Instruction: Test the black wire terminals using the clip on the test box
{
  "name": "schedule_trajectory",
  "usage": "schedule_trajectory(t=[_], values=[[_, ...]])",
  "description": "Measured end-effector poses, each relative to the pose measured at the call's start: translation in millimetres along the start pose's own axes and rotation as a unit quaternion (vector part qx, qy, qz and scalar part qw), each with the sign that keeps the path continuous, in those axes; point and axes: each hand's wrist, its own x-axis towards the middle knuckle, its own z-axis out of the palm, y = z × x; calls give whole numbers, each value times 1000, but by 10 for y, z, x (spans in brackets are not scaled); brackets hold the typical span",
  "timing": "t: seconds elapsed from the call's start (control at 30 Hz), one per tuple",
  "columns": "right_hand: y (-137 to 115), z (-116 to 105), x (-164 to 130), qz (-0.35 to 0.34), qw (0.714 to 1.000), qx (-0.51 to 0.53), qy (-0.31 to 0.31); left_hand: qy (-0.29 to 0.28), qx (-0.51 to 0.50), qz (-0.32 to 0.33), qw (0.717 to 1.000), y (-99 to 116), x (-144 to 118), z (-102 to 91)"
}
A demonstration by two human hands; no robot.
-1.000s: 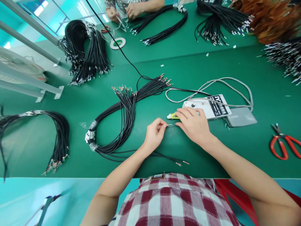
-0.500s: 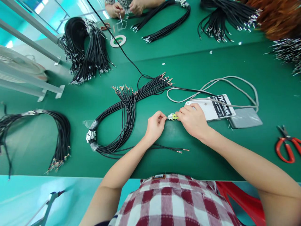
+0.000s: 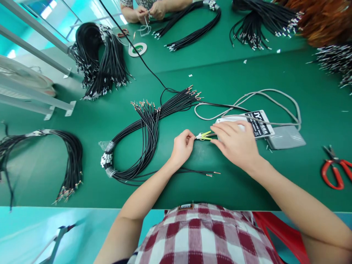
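Note:
My left hand (image 3: 183, 146) is closed in a pinch just left of a small yellow-green clip (image 3: 204, 136). Between its fingertips is the end of a black cable, mostly hidden by the hand. The clip's white jaws point at those fingertips, and its two handles spread apart toward the right. My right hand (image 3: 238, 145) is open, thumb and fingers apart around the handle ends; whether it touches them I cannot tell. Behind this hand lies a white box with a black label (image 3: 260, 123). A looped bundle of black cables (image 3: 150, 139) with stripped copper ends lies left of my hands.
A grey pedal (image 3: 286, 137) and grey cord (image 3: 295, 104) lie beside the box. Red-handled pliers (image 3: 334, 167) rest at the right. More black cable bundles (image 3: 100, 58) lie around the table. Across it, another person's hands (image 3: 151, 11) handle a thin white strand. Metal bars (image 3: 35, 90) stand left.
My right hand has opened and drawn back to the right, off the clip's handles, which now show spread apart. My left hand has stayed at the clip's jaws.

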Motion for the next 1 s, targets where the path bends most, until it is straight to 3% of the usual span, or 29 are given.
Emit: schedule_trajectory(t=[0.13,0.23,0.4,0.6,0.73,0.8,0.9,0.93,1.0], values=[[137,-48,-487,110,984,33,134,-4,0,3,1000,-18,-4,-11],[108,16,-717,144,976,53,153,-1,0,4,1000,-16,-4,-10],[-11,153,-749,124,982,18,142,1,6,1,1000,9,-8,2],[92,261,-734,106,977,-32,183,12,27,8,1000,-58,-43,-99],[21,193,-704,123,970,23,208,22,-15,-14,1000,-122,-77,-209],[-109,133,-714,113,971,111,180,29,-40,-15,999,-114,-94,-245],[-362,98,-787,48,962,266,24,68,-31,13,997,-64,-94,-335],[-443,112,-821,32,953,300,-33,74,-42,8,996,-49,-80,-402],[-575,176,-893,21,938,334,-92,88,-110,-33,989,-38,-17,-627]])
